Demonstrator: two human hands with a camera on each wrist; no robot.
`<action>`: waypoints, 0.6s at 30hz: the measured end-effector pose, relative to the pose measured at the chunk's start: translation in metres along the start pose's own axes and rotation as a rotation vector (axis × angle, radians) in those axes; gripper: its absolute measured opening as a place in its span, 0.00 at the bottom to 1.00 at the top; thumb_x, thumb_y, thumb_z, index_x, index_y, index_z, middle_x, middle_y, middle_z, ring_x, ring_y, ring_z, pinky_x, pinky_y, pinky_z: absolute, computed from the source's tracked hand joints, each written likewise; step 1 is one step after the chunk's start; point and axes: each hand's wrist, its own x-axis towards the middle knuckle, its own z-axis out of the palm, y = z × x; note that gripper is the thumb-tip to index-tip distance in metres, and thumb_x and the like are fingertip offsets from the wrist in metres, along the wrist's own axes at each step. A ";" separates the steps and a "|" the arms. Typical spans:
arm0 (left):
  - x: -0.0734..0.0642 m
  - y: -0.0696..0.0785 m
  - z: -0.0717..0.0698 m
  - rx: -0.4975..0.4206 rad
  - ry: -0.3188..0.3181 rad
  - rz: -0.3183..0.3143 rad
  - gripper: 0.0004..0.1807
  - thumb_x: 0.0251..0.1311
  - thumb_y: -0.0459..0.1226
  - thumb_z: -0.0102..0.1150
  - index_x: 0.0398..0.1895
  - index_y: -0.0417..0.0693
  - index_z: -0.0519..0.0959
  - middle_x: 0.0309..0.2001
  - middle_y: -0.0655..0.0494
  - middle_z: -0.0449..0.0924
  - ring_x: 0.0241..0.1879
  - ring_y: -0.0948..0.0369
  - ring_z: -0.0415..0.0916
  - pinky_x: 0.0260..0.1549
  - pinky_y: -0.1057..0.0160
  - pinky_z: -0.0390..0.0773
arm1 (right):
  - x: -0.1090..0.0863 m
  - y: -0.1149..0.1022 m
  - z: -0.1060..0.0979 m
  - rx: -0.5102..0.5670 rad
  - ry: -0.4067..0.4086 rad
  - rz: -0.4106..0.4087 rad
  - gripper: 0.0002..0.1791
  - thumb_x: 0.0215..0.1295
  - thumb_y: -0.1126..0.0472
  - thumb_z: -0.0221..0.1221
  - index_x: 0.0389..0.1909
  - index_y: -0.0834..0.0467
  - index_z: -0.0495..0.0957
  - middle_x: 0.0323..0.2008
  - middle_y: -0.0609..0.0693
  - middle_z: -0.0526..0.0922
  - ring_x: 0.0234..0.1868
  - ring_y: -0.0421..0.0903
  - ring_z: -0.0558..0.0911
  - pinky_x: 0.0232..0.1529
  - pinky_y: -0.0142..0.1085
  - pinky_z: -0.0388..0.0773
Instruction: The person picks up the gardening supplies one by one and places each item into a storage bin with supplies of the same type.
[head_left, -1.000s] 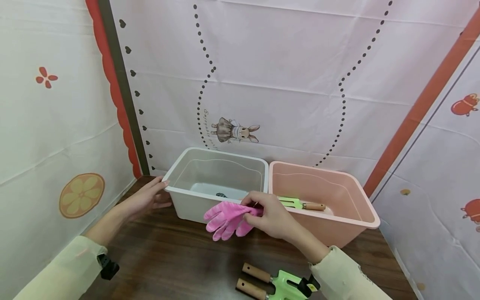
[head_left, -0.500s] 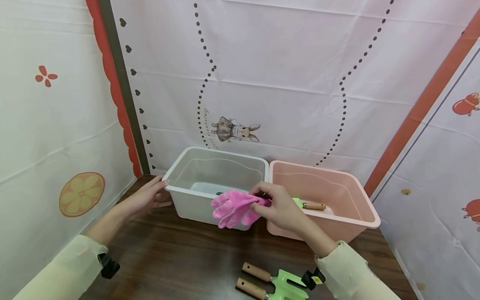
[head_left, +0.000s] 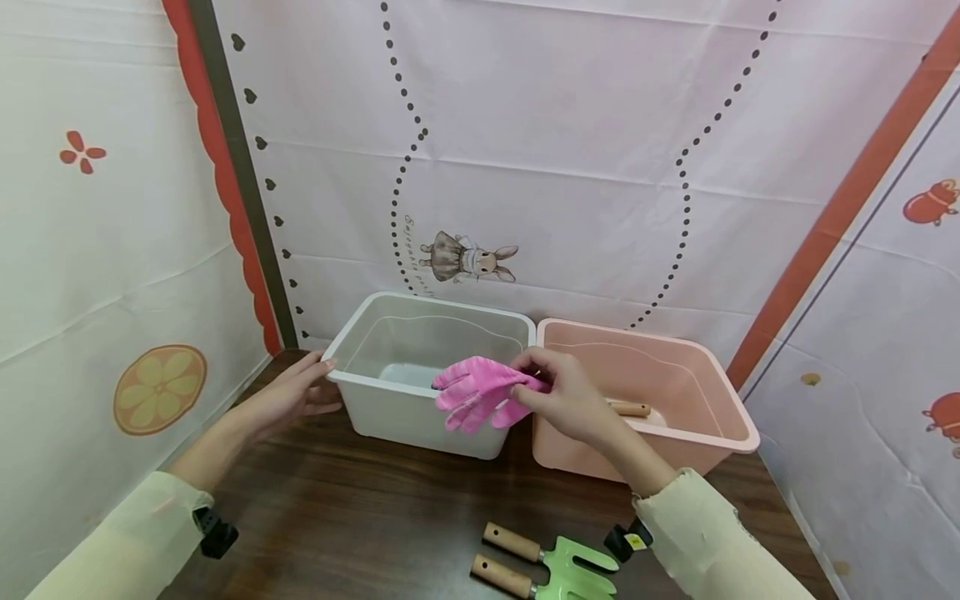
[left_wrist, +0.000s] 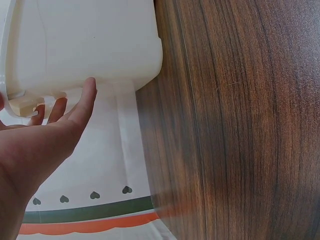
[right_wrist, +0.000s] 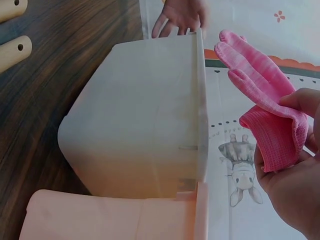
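My right hand (head_left: 558,392) pinches a pink knit glove (head_left: 480,390) by its cuff. The glove's fingers point left, overlapping the near rim of the white bin (head_left: 420,421) in the head view. In the right wrist view the glove (right_wrist: 262,80) hangs from the thumb and fingers beside that bin's rim. My left hand (head_left: 292,392) rests at the white bin's left corner, fingertips at the rim. The left wrist view shows the fingers (left_wrist: 87,97) extended and spread along the bin's outer wall. The glove covers part of the white bin's inside.
Right of the white bin stands a pink bin (head_left: 600,462), with a wooden handle (head_left: 630,409) visible inside. Two green garden tools with wooden handles, one a hand fork (head_left: 577,558), lie on the dark wooden table (head_left: 360,517). Printed cloth (head_left: 600,167) hangs behind.
My right hand has raised the pink glove and moved it slightly right, from in front of the white bin to its rim. The left hand has stayed at the bin's corner.
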 end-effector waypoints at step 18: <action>-0.002 0.001 0.000 0.011 0.000 -0.004 0.39 0.85 0.55 0.41 0.87 0.50 0.43 0.82 0.33 0.48 0.76 0.33 0.56 0.69 0.33 0.70 | 0.028 0.006 0.003 0.016 0.026 0.104 0.06 0.70 0.66 0.65 0.45 0.58 0.85 0.35 0.52 0.80 0.32 0.46 0.76 0.28 0.30 0.73</action>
